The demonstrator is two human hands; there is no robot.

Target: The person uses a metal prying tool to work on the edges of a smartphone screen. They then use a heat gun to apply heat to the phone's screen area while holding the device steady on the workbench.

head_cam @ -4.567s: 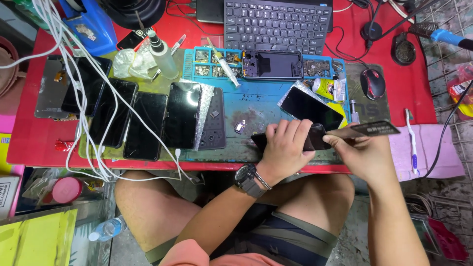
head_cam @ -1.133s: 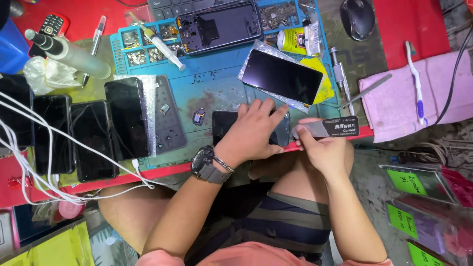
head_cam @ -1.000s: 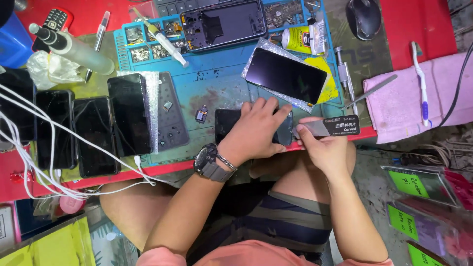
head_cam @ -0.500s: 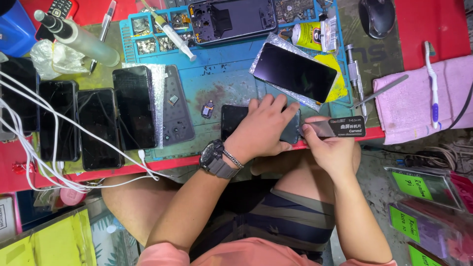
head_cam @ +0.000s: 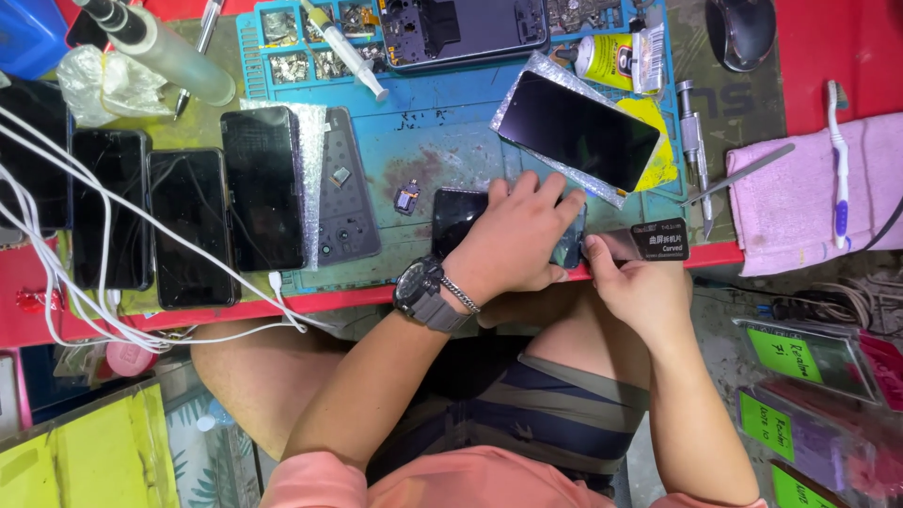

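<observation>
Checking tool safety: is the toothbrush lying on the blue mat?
No: the toothbrush lies on the pink cloth, right of the blue mat.
</observation>
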